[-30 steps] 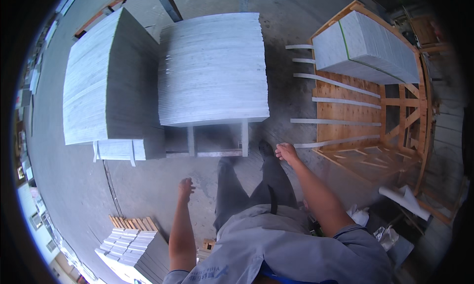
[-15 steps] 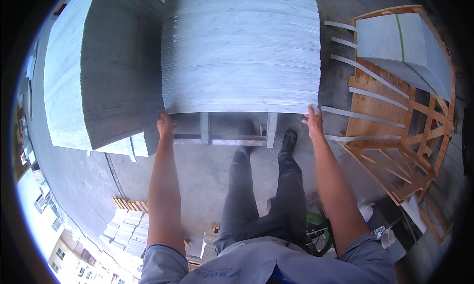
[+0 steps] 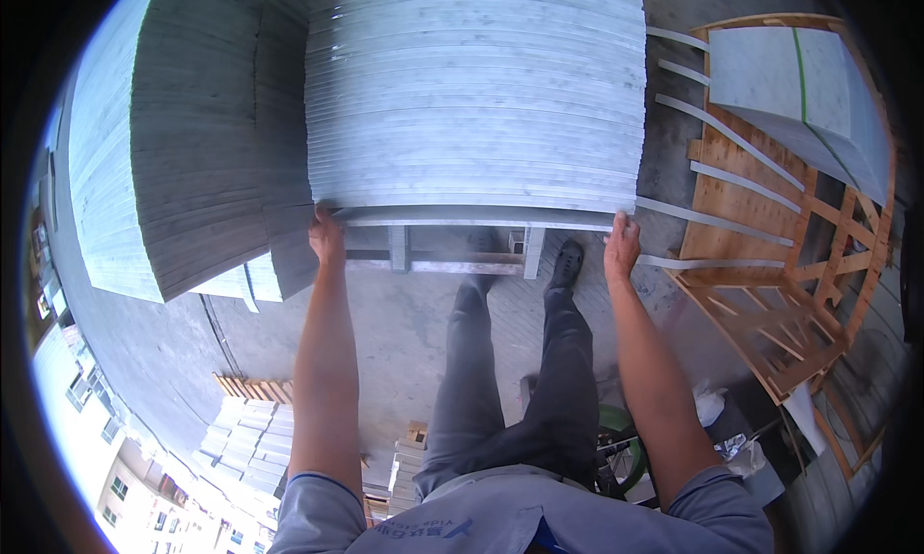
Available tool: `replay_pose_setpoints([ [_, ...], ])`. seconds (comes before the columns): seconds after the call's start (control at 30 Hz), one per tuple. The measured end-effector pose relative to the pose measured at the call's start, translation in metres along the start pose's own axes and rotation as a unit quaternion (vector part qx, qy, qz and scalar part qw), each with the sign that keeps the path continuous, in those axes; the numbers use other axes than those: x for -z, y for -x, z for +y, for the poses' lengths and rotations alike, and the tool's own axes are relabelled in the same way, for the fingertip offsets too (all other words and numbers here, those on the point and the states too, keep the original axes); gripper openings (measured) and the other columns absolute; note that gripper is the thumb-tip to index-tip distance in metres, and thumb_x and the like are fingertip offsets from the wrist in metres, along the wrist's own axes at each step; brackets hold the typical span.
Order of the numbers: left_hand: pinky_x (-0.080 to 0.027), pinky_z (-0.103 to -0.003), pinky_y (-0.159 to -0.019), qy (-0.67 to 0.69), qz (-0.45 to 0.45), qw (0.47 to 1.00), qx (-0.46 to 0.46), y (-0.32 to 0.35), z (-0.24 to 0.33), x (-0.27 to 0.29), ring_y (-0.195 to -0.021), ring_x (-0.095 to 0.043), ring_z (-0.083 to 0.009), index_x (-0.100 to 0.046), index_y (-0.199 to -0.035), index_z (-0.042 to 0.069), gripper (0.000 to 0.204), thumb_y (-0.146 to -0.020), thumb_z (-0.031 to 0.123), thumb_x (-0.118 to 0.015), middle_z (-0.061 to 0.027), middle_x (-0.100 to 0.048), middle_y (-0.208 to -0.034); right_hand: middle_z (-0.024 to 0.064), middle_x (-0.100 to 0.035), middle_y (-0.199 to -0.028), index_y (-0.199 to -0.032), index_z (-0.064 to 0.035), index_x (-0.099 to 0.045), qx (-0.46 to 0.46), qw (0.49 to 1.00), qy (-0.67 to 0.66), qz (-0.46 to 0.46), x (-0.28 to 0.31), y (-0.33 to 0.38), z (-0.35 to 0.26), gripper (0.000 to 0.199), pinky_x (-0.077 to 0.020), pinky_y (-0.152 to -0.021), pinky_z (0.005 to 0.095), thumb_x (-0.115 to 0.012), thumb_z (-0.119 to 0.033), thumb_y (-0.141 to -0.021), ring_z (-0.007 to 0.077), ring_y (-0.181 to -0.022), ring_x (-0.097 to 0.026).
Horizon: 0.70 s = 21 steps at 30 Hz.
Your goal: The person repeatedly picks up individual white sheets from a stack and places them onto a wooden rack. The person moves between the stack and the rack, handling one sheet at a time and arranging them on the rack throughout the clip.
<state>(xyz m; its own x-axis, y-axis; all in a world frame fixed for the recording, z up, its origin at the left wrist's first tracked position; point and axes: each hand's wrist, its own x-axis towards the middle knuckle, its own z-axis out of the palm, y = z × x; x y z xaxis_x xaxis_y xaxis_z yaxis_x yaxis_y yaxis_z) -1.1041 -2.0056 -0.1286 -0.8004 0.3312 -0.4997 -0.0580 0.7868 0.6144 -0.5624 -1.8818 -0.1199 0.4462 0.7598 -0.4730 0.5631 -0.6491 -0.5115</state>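
A row of thin, pale grey-white stone slabs (image 3: 472,111) stands on edge in front of me, packed tight. The nearest slab (image 3: 481,224) leans slightly away from the rest, with a dark strip showing between it and the pack. My left hand (image 3: 327,234) is closed around its left end. At the right end, my right hand (image 3: 623,246) grips the same slab, thumb on the upper edge. The undersides of my fingers are partly hidden. Both arms reach forward, nearly straight.
Another tall slab stack (image 3: 192,140) stands close on the left. To the right are a wooden crate frame (image 3: 741,179), pale strips (image 3: 722,212) and a strapped white block (image 3: 770,73). Rack bars (image 3: 433,265) lie low ahead of my feet. A green wheel (image 3: 626,458) sits behind, beside my legs.
Both hands have closed on the ends of the front slab, whose upper edge has tipped slightly toward me. A dark strip has appeared behind it. My view has shifted slightly.
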Motion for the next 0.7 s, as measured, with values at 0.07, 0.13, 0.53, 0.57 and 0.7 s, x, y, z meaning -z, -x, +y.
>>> replay_pose_setpoints([
  [0.07,-0.056,-0.034,-0.062,0.075,0.002,0.997,-0.003,0.01,-0.013,0.004,-0.088,-0.062,-0.0229,-0.058,-0.117,0.0,0.047,-0.094,0.041,-0.052,-0.0143,-0.06,-0.107,0.0182,-0.061,-0.113,-0.123,0.0021,-0.051,0.006,0.991,-0.131,0.012,0.001,0.012,0.008,0.056,-0.0564,-0.08,0.0385,-0.057,-0.045,-0.093,0.0296,-0.105,-0.062],
  [0.13,-0.057,-0.036,-0.066,0.132,0.008,0.991,0.028,0.015,-0.024,0.01,-0.093,-0.061,-0.0251,-0.057,-0.116,0.001,0.041,-0.093,0.035,-0.054,-0.0153,-0.059,-0.109,0.0153,-0.059,-0.116,-0.123,0.0004,-0.052,-0.083,0.953,-0.29,0.028,-0.003,0.025,0.012,0.052,-0.0571,-0.083,0.0405,-0.061,-0.04,-0.091,0.029,-0.108,-0.061],
  [0.53,-0.052,-0.056,-0.092,0.259,-0.121,0.927,0.241,0.015,-0.092,0.044,-0.112,-0.057,-0.0368,-0.045,-0.129,0.003,0.034,-0.097,0.013,-0.049,-0.0191,-0.054,-0.124,0.0156,-0.058,-0.115,-0.121,0.0007,-0.051,-0.358,0.757,-0.514,-0.187,-0.059,0.104,0.022,0.037,-0.051,-0.093,0.0495,-0.06,-0.014,-0.088,0.0317,-0.111,-0.058],
  [0.57,-0.052,-0.056,-0.093,0.239,-0.108,0.934,0.242,0.016,-0.101,0.046,-0.113,-0.057,-0.0367,-0.045,-0.129,0.002,0.034,-0.097,0.014,-0.048,-0.0192,-0.054,-0.125,0.0156,-0.059,-0.114,-0.119,0.0017,-0.052,-0.342,0.766,-0.514,-0.182,-0.054,0.108,0.02,0.037,-0.0524,-0.091,0.0487,-0.061,-0.015,-0.087,0.0314,-0.108,-0.059],
  [0.7,-0.051,-0.054,-0.095,0.242,-0.14,0.924,0.261,0.041,-0.134,0.062,-0.114,-0.057,-0.0365,-0.044,-0.129,-0.001,0.036,-0.097,0.015,-0.046,-0.0193,-0.055,-0.126,0.0154,-0.061,-0.106,-0.111,0.0036,-0.056,-0.33,0.813,-0.464,-0.125,-0.006,0.139,0.023,0.034,-0.0575,-0.083,0.0436,-0.063,-0.016,-0.085,0.0297,-0.097,-0.064],
])
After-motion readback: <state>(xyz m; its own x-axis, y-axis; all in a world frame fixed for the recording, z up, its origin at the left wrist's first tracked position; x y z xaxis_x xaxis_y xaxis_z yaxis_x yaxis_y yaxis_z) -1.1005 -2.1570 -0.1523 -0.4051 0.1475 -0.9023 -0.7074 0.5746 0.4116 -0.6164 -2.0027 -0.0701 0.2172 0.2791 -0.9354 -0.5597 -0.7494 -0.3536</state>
